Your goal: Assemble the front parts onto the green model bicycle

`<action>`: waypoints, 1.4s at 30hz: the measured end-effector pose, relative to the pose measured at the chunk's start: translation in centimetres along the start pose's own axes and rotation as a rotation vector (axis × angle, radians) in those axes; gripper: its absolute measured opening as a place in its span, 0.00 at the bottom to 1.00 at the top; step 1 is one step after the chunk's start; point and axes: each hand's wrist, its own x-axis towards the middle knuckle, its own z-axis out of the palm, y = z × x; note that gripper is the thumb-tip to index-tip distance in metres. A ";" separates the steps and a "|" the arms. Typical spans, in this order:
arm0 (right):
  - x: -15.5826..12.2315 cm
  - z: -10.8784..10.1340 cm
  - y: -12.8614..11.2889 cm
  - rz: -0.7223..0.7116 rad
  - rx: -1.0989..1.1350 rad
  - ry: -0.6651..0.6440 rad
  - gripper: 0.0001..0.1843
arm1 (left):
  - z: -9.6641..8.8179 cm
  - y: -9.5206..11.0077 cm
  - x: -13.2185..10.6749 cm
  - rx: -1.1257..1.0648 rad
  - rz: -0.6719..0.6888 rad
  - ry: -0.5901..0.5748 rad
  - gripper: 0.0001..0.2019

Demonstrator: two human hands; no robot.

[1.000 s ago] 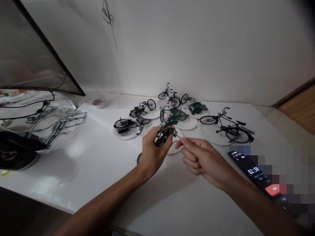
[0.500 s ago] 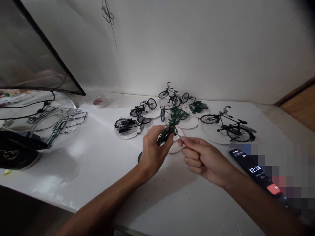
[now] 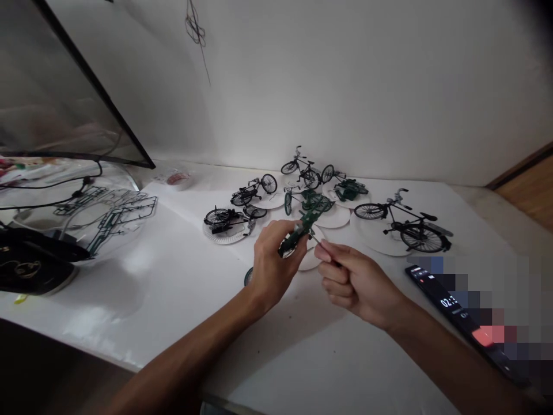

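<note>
My left hand (image 3: 274, 268) is closed around a green model bicycle (image 3: 298, 233), which is held tilted above the table. Part of its wheel shows below my wrist; my fingers cover much of the frame. My right hand (image 3: 349, 276) is closed in a pinch on a thin metal rod-like tool (image 3: 316, 237), whose tip meets the bicycle near my left fingertips. Right behind it, another green model bicycle (image 3: 309, 200) sits over the paper plates (image 3: 334, 219).
Several black model bicycles stand or lie around, one (image 3: 401, 225) at the right and one (image 3: 228, 220) at the left. A phone (image 3: 458, 317) lies at the right. Leftward are green part frames (image 3: 116, 219), a black mug (image 3: 34, 265) and a monitor (image 3: 64, 86).
The whole view has shifted slightly, so things appear a little to the right. Both hands keep their grips, with the rod-like tool still at the green bicycle.
</note>
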 end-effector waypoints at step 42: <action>-0.1 -0.1 1.2 -0.276 -1.203 0.381 0.10 | 0.5 -0.1 -0.4 -0.066 -0.089 -0.075 0.06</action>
